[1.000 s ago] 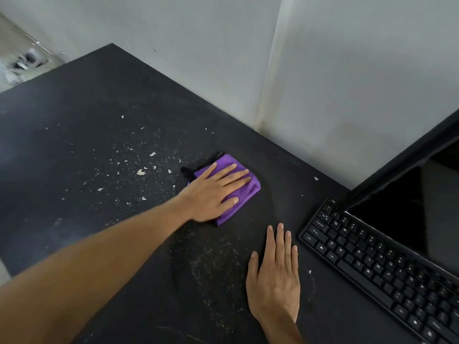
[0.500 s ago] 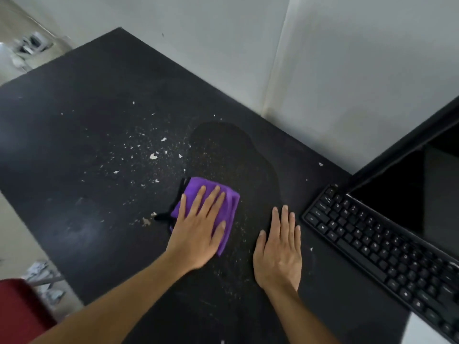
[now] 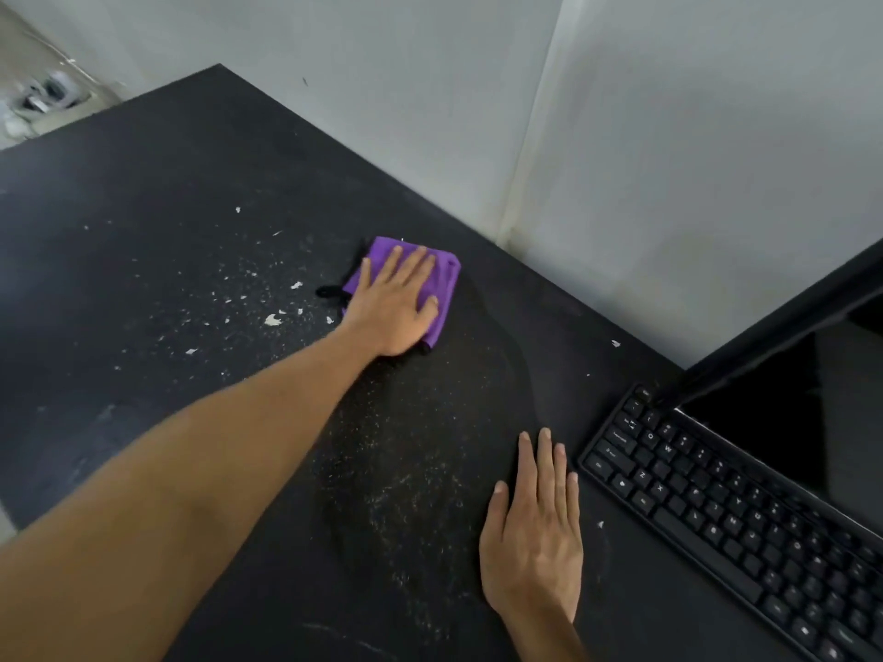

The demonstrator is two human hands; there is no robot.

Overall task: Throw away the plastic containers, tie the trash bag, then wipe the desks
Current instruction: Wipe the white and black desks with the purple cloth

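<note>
Lying left of the keyboard (image 3: 716, 513), the purple cloth (image 3: 446, 278) is pressed under the flat, open left hand (image 3: 392, 310); crumbs (image 3: 272, 320) could be swept into its keys by rightward strokes.

The purple cloth (image 3: 446, 289) lies mostly under the left hand (image 3: 394, 308); only its far and right edges show. Something black (image 3: 329, 291) pokes out at the cloth's left side, and what it is cannot be told. The keyboard (image 3: 716, 513) and the monitor (image 3: 783, 375) run off the right edge, the key legends too small to read. The counter (image 3: 143, 279) is cut off at the bottom. Clutter on the floor (image 3: 45, 95), far left, is a blur.
</note>
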